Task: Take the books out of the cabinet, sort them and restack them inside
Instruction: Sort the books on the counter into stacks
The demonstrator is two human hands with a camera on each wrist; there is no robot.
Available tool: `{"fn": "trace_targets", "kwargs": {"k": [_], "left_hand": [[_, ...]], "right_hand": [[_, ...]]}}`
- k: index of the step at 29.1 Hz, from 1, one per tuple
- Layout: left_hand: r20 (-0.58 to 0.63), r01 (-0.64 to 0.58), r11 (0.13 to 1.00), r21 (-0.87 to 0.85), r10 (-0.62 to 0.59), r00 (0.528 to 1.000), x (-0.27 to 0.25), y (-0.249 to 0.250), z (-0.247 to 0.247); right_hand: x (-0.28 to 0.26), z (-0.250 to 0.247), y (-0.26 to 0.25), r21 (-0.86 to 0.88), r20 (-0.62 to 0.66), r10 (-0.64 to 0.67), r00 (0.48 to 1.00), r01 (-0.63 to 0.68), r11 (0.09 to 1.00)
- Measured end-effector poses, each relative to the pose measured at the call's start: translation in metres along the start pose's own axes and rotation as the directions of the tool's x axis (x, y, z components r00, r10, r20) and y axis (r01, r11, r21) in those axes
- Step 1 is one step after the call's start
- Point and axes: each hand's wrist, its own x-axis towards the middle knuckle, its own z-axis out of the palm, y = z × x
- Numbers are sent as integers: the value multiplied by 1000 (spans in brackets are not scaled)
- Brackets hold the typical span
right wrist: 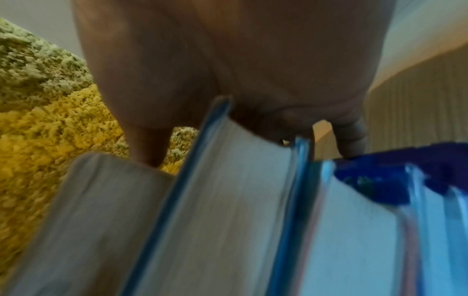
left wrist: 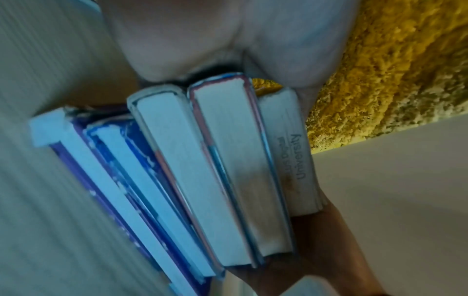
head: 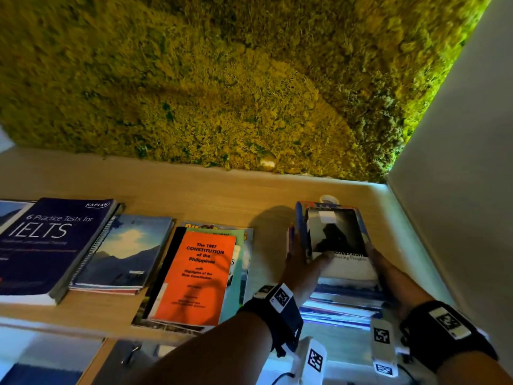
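A wall of yellow-green moss [head: 222, 79] fills the upper part of the head view, and below it runs the pale wooden top of the cabinet [head: 194, 195], with a plain white wall [head: 466, 162] closing its right end. On the wood, from the left, lie a dark blue IELTS practice book [head: 47, 245], a spiral-bound book with a mountain cover [head: 122, 254] and a small pile topped by an orange Constitution booklet [head: 194, 279]. At the right end, near the white wall, stands the stack of books [head: 338, 262] — several volumes with page edges showing, a black-and-white cover on top. The left hand [head: 302, 265] presses flat against the stack's left side, fingers extended along the edges and thumb lying over the top cover. The right hand [head: 385, 270] clasps the opposite side — its fingers reach down along the book edges in the right wrist view, though blur hides the exact grip. Both wrists carry black bands with printed markers [head: 283, 297].
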Motion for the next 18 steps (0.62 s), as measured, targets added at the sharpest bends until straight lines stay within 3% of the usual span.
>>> {"fn": "trace_targets", "kwargs": {"k": [3,10,14,18], "left_hand": [[-6,-21,1000,15,21,1000,-1,-5,5],[-45,13,998,58,-10,999,-3,-13,7],[-68,36,993,110,-29,997,-10,-7,5],[-82,25,996,85,-18,996,-6,-12,3]], "right_hand": [[17,-9,14,145,76,-36,996,25,989],[33,-18,22,45,16,-41,999,40,998],[41,-25,27,104,-6,-85,996,85,991],[37,-19,24,94,-12,-33,999,34,995]]}}
